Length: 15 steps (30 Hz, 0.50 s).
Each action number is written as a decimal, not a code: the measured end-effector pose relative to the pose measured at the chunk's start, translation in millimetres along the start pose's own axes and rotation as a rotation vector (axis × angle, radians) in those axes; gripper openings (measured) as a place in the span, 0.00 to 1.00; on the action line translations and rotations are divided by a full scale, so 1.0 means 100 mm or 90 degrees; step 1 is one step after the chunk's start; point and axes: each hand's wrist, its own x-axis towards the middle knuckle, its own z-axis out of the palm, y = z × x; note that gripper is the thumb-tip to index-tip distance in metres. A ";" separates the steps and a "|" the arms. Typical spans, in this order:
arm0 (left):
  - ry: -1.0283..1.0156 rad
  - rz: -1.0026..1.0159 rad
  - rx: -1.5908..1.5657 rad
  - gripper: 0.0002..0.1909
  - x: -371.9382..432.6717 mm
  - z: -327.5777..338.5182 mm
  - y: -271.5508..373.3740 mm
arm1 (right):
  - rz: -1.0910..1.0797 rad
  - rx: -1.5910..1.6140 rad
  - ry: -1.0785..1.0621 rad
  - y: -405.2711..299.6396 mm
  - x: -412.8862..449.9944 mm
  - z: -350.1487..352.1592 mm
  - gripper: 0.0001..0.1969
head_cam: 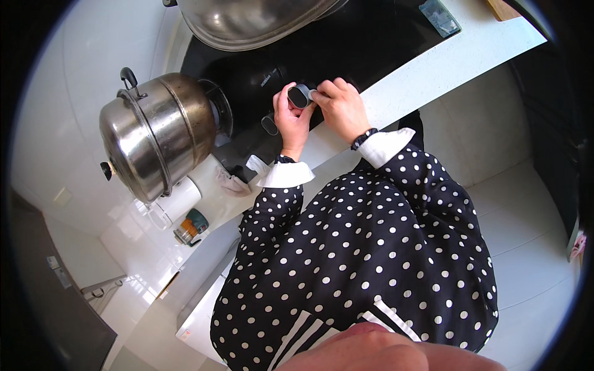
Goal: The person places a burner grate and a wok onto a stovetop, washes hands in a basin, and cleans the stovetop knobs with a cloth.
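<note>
My left hand point(293, 121) is wrapped round a small grey container point(299, 96) with a dark oval end facing up. Thumb and fingers of my right hand point(344, 107) pinch a small pale piece point(312, 94) against the container's right side; the fingers partly hide it, so I cannot tell what it is. Just left of my left wrist, a small dark oval piece with a grey rim point(269, 125) lies on the black glass cooktop point(246, 76). Both hands are above the cooktop's front edge.
A stainless steel steamer pot point(153, 134) stands on the left burner. A large metal pan lid point(250, 23) covers the far side. A crumpled cloth point(232, 183), a white pitcher point(181, 201) and a green-lidded glass jar point(191, 227) occupy the left counter. The white counter edge point(408, 97) runs along the front.
</note>
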 end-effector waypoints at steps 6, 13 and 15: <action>0.005 0.023 0.016 0.28 -0.03 0.01 -0.01 | 0.020 0.001 0.020 -0.06 0.17 0.02 0.11; -0.030 0.004 -0.008 0.30 0.02 -0.05 -0.04 | 0.056 0.090 -0.024 -0.05 -0.11 -0.26 0.10; -0.048 0.009 -0.036 0.31 -0.01 -0.06 0.00 | 0.112 0.117 -0.004 -0.09 -0.05 -0.30 0.09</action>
